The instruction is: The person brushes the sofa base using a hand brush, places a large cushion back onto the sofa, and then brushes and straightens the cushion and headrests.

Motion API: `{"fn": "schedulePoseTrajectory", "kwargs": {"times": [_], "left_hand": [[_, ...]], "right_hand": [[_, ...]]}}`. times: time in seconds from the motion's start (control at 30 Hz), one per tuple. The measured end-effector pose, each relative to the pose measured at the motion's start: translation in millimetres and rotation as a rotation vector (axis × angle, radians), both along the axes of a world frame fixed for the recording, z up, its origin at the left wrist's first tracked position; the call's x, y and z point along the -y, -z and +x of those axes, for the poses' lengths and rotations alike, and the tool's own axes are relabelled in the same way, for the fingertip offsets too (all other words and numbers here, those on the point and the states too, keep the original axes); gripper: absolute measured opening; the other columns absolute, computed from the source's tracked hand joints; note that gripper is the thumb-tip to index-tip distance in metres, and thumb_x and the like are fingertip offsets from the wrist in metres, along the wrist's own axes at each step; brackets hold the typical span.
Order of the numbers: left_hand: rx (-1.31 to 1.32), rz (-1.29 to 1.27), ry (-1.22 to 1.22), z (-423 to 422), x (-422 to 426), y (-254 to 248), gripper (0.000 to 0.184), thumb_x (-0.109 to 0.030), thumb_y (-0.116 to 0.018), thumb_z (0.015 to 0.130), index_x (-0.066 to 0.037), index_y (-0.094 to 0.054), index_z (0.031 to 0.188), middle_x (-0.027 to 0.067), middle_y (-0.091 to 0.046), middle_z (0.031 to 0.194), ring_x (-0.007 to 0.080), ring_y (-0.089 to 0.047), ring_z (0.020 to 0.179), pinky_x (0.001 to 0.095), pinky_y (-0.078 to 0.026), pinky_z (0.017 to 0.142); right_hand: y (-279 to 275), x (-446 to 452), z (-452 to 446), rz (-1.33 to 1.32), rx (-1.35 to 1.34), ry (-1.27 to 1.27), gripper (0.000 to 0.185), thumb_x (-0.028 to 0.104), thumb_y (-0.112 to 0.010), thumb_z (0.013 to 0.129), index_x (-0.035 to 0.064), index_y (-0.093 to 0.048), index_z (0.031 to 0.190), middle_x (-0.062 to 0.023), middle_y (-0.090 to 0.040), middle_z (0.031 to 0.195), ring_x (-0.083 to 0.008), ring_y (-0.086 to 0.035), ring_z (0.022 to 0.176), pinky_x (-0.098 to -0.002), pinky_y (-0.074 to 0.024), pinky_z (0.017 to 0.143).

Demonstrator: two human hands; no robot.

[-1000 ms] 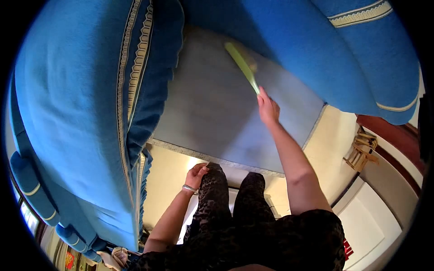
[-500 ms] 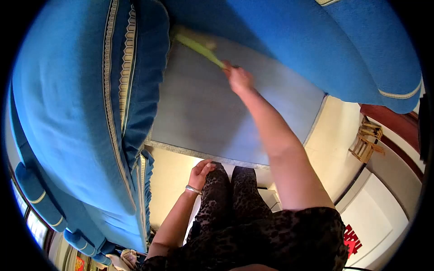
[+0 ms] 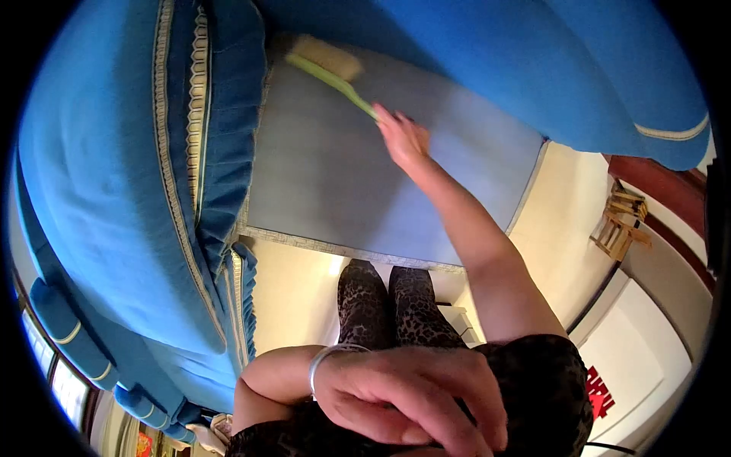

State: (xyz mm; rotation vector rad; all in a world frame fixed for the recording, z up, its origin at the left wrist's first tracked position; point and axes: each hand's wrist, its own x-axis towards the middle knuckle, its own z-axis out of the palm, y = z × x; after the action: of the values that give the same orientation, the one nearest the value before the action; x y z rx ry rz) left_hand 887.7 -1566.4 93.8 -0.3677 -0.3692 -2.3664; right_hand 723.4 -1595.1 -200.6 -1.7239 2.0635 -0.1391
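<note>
My right hand (image 3: 403, 137) is closed round the handle of a green brush (image 3: 329, 78). The brush's pale bristles face up and away, over the far left part of a grey mat (image 3: 343, 167) with a light patterned border. My left hand (image 3: 415, 392), with a silver bangle (image 3: 320, 365) at the wrist, is raised close to the camera in front of my torso. Its fingers are bent and spread a little apart, with nothing visible between them.
A blue-covered sofa (image 3: 91, 183) with ruffled trim runs along the left. More blue-covered seating (image 3: 533, 61) lies at the upper right. A small wooden stool (image 3: 618, 225) stands on the pale floor (image 3: 552, 194) at the right, beyond a white surface (image 3: 632, 343).
The brush and my right hand have moved to the far left of the mat. My left hand has risen from beside my leg to near the camera.
</note>
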Motion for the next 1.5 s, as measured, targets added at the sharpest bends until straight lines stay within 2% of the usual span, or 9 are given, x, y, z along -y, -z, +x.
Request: {"fn": "schedulePoseTrajectory", "kwargs": {"times": [0.27, 0.4, 0.47, 0.53, 0.9, 1.13, 1.3, 1.37, 1.5], "left_hand": [[-0.213, 0.185, -0.135, -66, -53, -9, 0.024, -0.014, -0.043, 0.095, -0.002, -0.063, 0.100, 0.0198, -0.056, 0.108, 0.0296, -0.054, 0.097, 0.0368, -0.044, 0.082], [-0.225, 0.165, -0.138, -73, -58, -16, 0.022, -0.014, -0.045, 0.094, -0.003, -0.063, 0.101, 0.0192, -0.056, 0.108, 0.0298, -0.054, 0.098, 0.0377, -0.044, 0.083], [-0.201, 0.184, -0.129, -72, -61, -22, 0.022, -0.014, -0.046, 0.094, -0.003, -0.063, 0.102, 0.0188, -0.056, 0.109, 0.0302, -0.054, 0.098, 0.0385, -0.044, 0.083], [-0.204, 0.160, -0.156, -77, -59, -24, 0.022, -0.014, -0.047, 0.093, -0.002, -0.063, 0.102, 0.0187, -0.056, 0.109, 0.0307, -0.053, 0.098, 0.0393, -0.043, 0.083], [-0.168, 0.112, -0.146, -111, -80, -7, 0.023, -0.015, -0.047, 0.093, -0.002, -0.059, 0.107, 0.0199, -0.055, 0.110, 0.0328, -0.052, 0.098, 0.0430, -0.042, 0.083], [-0.099, 0.061, 0.080, -105, -68, 7, 0.022, -0.013, -0.050, 0.090, -0.003, -0.059, 0.108, 0.0200, -0.052, 0.117, 0.0333, -0.049, 0.107, 0.0432, -0.038, 0.091], [0.689, 0.013, 0.120, -73, -64, 60, 0.026, -0.015, -0.053, 0.085, -0.005, -0.054, 0.109, 0.0171, -0.056, 0.114, 0.0290, -0.051, 0.110, 0.0451, -0.040, 0.093], [1.223, -0.096, 0.034, -57, -78, 140, 0.031, -0.009, -0.049, 0.086, -0.006, -0.051, 0.118, 0.0143, -0.051, 0.123, 0.0258, -0.049, 0.115, 0.0408, -0.040, 0.096], [2.088, -0.499, 0.024, 6, -100, 303, 0.048, -0.014, -0.059, 0.085, -0.008, -0.043, 0.130, 0.0173, -0.047, 0.129, 0.0278, -0.044, 0.121, 0.0380, -0.036, 0.102]], "right_hand": [[58, -86, -131, 0.030, 0.001, 0.225, 0.039, 0.027, -0.054, 0.089, 0.0300, -0.050, 0.128, -0.0117, -0.063, 0.091, -0.0304, -0.061, 0.081, -0.0416, -0.0472, 0.068], [22, -241, -228, 0.043, -0.174, 0.488, 0.038, 0.031, -0.048, 0.093, 0.0324, -0.046, 0.131, -0.0121, -0.064, 0.104, -0.0328, -0.063, 0.085, -0.0428, -0.0490, 0.070], [-16, -270, -235, 0.405, -0.314, 0.704, 0.039, 0.031, -0.048, 0.093, 0.0313, -0.045, 0.132, -0.0111, -0.064, 0.106, -0.0324, -0.063, 0.084, -0.0413, -0.0502, 0.071], [-25, -297, -225, 0.225, -0.302, 0.674, 0.039, 0.029, -0.048, 0.093, 0.0307, -0.046, 0.132, -0.0100, -0.065, 0.104, -0.0312, -0.064, 0.084, -0.0403, -0.0508, 0.071], [30, -23, -28, 0.098, 0.079, -0.060, 0.036, 0.026, -0.050, 0.091, 0.0281, -0.046, 0.127, -0.0105, -0.060, 0.089, -0.0308, -0.061, 0.080, -0.0425, -0.0486, 0.067], [76, -127, -162, 0.085, -0.029, 0.170, 0.039, 0.025, -0.056, 0.088, 0.0326, -0.050, 0.126, -0.0091, -0.063, 0.089, -0.0282, -0.062, 0.078, -0.0400, -0.0489, 0.066], [32, -323, -276, -0.162, -0.170, 0.463, 0.040, 0.019, -0.049, 0.092, 0.0253, -0.047, 0.131, -0.0131, -0.066, 0.095, -0.0295, -0.064, 0.081, -0.0388, -0.0509, 0.068], [-31, -327, -258, 0.250, -0.267, 0.744, 0.038, 0.019, -0.047, 0.093, 0.0226, -0.048, 0.131, -0.0130, -0.066, 0.092, -0.0298, -0.063, 0.076, -0.0380, -0.0500, 0.065], [-7, -336, -233, -0.056, -0.071, 0.655, 0.039, 0.014, -0.049, 0.091, 0.0236, -0.050, 0.129, -0.0118, -0.065, 0.093, -0.0261, -0.063, 0.075, -0.0362, -0.0502, 0.064]]}}
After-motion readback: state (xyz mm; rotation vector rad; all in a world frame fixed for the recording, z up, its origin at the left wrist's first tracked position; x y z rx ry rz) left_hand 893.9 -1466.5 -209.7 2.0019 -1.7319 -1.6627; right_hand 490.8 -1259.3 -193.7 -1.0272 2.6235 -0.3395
